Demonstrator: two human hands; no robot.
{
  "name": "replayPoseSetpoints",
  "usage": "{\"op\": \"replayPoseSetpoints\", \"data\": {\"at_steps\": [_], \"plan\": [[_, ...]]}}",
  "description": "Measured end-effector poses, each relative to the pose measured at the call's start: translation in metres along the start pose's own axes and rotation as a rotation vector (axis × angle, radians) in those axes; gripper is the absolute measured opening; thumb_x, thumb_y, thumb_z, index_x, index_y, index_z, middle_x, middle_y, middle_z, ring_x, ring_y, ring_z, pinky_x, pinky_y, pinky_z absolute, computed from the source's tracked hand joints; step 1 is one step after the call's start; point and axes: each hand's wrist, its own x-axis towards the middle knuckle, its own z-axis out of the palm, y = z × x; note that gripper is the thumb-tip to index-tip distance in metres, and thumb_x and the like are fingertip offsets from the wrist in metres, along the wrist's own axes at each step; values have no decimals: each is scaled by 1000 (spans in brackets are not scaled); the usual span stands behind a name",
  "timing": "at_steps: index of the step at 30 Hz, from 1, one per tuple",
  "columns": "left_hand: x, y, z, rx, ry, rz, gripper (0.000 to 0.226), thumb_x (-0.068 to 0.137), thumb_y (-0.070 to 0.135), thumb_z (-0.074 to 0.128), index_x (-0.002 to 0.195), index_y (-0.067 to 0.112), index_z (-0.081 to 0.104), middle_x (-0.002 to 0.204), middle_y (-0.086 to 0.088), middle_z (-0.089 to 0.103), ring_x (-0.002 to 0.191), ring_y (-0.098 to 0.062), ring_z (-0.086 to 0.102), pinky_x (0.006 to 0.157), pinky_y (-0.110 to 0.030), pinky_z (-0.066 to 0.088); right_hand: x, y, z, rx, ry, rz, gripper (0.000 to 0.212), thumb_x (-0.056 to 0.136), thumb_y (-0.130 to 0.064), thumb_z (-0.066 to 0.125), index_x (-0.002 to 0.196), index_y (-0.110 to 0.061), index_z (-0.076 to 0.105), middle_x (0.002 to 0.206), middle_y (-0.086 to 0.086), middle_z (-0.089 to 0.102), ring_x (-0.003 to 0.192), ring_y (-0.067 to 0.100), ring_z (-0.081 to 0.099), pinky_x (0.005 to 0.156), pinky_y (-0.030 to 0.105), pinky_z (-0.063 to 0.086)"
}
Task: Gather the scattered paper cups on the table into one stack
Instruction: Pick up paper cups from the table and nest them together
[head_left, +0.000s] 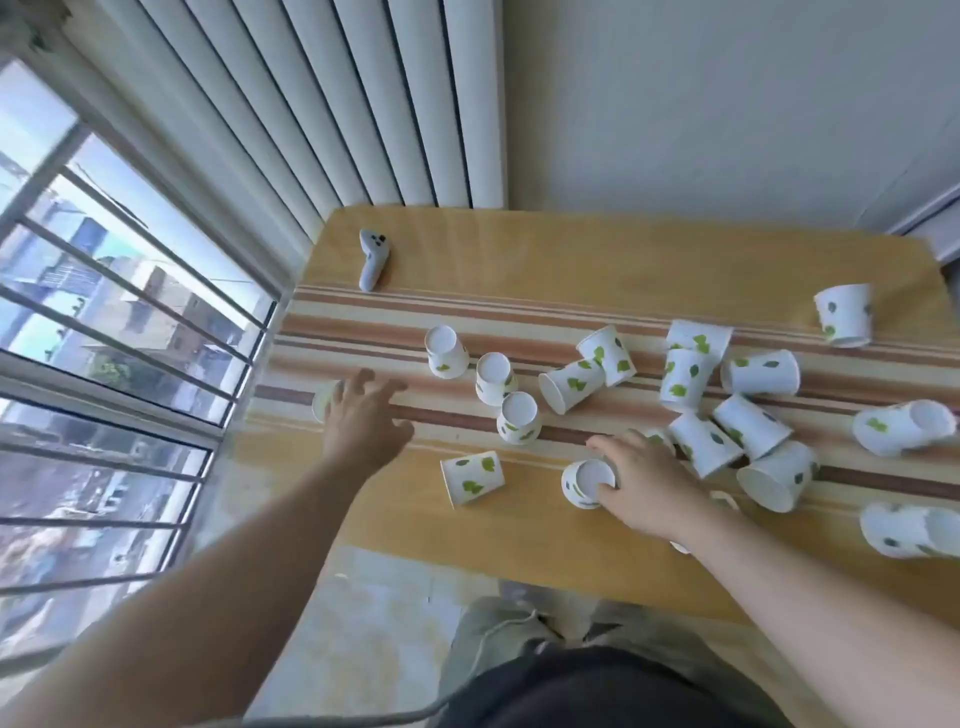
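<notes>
Several white paper cups with green leaf prints lie scattered over the wooden table (519, 551). Some stand upside down, such as three cups near the middle (518, 417), and others lie on their sides (471, 477). My right hand (641, 483) grips an upside-down cup (587, 483) near the front of the table, thumb against its near side. My left hand (361, 415) hovers with fingers spread over the table's left part, beside a cup (323, 400) at the left edge that it partly hides. No stack of cups is visible.
A white handheld controller (371, 258) lies at the table's back left corner. A window with bars is on the left, vertical blinds and a wall stand behind. More cups crowd the right side (776, 475). My legs are below the front edge.
</notes>
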Motion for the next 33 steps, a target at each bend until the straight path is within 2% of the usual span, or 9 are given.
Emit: {"op": "replayPoseSetpoints", "data": {"at_steps": [2, 6, 9, 11, 13, 17, 21, 28, 33], "plan": [[22, -22, -7, 72, 5, -94, 76, 85, 29, 73, 156, 41, 48, 171, -12, 27, 157, -40, 23, 126, -57, 27, 8, -3, 0, 0, 8, 17, 62, 105, -32, 53, 164, -35, 35, 164, -4, 37, 147, 24, 40, 105, 39, 47], [51, -64, 6, 175, -270, -170, 97, 86, 22, 77, 164, 49, 25, 176, -12, 3, 157, -50, 17, 122, -59, 35, 19, -2, 10, 6, -13, 49, 60, 105, -32, 53, 163, -34, 36, 164, -4, 37, 147, 25, 41, 109, 42, 47], [51, -72, 18, 127, -180, -133, 79, 93, 12, 67, 159, 45, 40, 161, -15, 26, 138, -48, 43, 108, -56, 49, 20, 5, 13, 30, -3, 70, 61, 103, -32, 55, 162, -34, 38, 161, -4, 39, 146, 23, 41, 109, 41, 47], [45, -53, 11, 167, -58, -77, 69, 96, 37, 69, 158, 46, 39, 143, -14, 43, 121, -45, 58, 98, -54, 55, 19, 13, 13, 59, 27, 85, 60, 101, -30, 58, 160, -33, 42, 158, -3, 42, 145, 23, 42, 108, 40, 46], [26, -16, 5, 154, 41, 33, 77, 91, 59, 68, 158, 44, 36, 131, -11, 53, 112, -39, 64, 89, -50, 58, 16, 24, 12, 89, 67, 93, 58, 100, -28, 61, 156, -30, 47, 155, -1, 45, 144, 24, 44, 112, 42, 45], [-39, 60, 31, -90, 181, 559, 74, 77, 59, 75, 132, 11, 59, 117, -9, 65, 97, -35, 68, 75, -44, 60, 1, 47, 7, 122, 142, 127, 52, 101, -26, 62, 152, -28, 52, 155, 3, 48, 138, 29, 48, 109, 41, 46], [-93, 96, 93, -23, -107, 846, 78, 72, 57, 78, 141, 28, 56, 124, -7, 60, 105, -30, 64, 86, -41, 60, -17, 69, 10, 162, 152, 170, 56, 100, -23, 61, 154, -30, 51, 156, 3, 47, 142, 31, 45, 113, 45, 45], [-113, 103, 156, -34, -219, 570, 105, 82, 24, 81, 168, 31, 21, 150, -6, 53, 130, -33, 52, 115, -40, 44, -34, 108, 35, 157, 143, 158, 52, 101, -24, 62, 152, -27, 53, 152, 5, 46, 141, 30, 43, 116, 44, 41], [-120, 90, 167, -250, -225, 334, 126, 69, 34, 97, 167, 20, 20, 158, -9, 50, 136, -28, 56, 114, -40, 47, -41, 134, 57, 99, 120, 105, 60, 97, -23, 66, 155, -27, 50, 160, 0, 41, 151, 31, 29, 123, 46, 33]]}}
